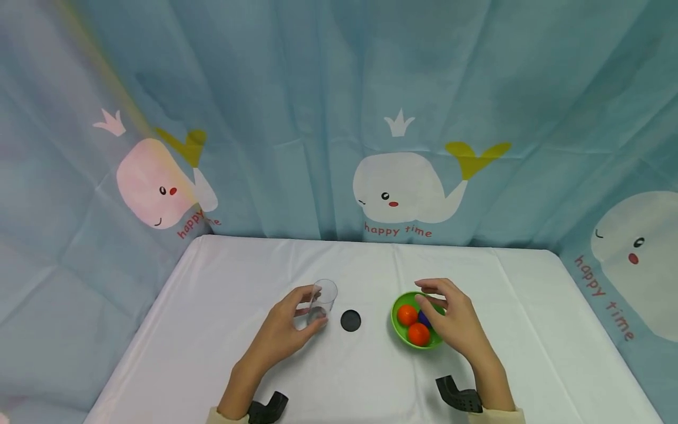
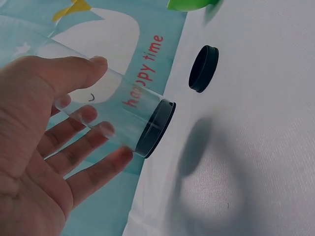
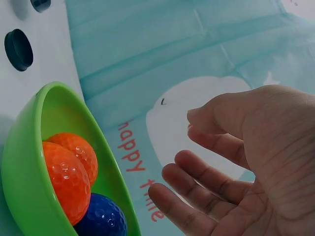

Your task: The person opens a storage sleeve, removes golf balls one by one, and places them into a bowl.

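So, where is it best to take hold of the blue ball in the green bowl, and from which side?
Probably from above, fingertips on its upper sides. The blue ball lies low in the green bowl, pressed against two orange balls, so only its top is free. The right hand hovers over it, fingers relaxed.

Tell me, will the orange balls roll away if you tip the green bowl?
Probably yes. The orange balls are round and dimpled, lying loose in the green bowl beside a blue ball, so they would likely roll out. They look like light, hard balls, so they may bounce. The right hand hovers over them, holding nothing.
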A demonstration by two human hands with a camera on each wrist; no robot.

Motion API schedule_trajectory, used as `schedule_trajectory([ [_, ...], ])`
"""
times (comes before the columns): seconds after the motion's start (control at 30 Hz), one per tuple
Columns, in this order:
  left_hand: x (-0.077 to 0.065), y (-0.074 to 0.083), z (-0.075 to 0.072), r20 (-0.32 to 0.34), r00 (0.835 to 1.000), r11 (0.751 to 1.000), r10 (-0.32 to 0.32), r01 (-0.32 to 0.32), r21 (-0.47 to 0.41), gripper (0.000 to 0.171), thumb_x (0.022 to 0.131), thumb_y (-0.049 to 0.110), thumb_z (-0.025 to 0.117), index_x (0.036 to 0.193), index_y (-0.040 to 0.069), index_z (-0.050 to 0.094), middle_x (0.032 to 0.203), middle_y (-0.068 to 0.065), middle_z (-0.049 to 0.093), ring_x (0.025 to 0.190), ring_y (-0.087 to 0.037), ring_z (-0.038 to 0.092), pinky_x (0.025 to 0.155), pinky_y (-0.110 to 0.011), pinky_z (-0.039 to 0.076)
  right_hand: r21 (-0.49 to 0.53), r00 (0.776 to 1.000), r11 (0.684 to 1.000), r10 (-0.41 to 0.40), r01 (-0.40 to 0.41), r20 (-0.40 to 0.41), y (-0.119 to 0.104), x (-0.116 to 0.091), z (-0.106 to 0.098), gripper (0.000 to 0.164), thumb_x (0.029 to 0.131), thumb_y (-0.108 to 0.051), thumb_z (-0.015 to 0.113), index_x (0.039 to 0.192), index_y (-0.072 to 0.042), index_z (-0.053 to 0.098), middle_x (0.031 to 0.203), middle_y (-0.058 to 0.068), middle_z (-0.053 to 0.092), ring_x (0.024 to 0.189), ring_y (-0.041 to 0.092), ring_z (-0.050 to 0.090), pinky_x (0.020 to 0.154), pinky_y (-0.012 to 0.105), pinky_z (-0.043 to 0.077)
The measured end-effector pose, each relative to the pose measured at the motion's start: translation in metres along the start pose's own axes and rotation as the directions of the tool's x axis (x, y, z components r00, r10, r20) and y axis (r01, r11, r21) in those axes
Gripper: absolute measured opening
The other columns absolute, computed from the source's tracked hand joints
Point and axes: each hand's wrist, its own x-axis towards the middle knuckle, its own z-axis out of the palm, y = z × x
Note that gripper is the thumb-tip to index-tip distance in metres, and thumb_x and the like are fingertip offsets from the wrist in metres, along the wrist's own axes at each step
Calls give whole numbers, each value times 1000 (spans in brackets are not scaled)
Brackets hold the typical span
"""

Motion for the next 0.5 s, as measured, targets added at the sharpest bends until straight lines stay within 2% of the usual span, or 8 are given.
schedule_trajectory([
  [0.13,-2,0,0,3,999,999,-33,33,-3,61,88,15,88,142,12,58,138,-6,68,125,-21,69,99,-30,62,-7,1000,1000,2,-2,2,0,-3,0,25,103,-19,71,127,-12,71,128,9,70,120,31,70,99,44,62],
  [0.37,-2,-2,1,14,998,996,-67,67,-62,61,87,13,89,140,12,59,140,-8,68,128,-29,68,99,-30,62,-4,1000,1000,-6,6,-16,-2,-1,-3,24,104,-17,68,127,-9,70,126,9,69,118,30,71,99,45,61],
  [0.5,0,-4,3,38,995,991,-90,93,-93,59,89,19,88,139,14,59,137,-7,69,129,-27,67,101,-29,61,-8,999,1000,-18,17,-38,-2,-1,-7,23,104,-15,69,126,-9,71,126,10,69,117,30,72,98,44,61],
])
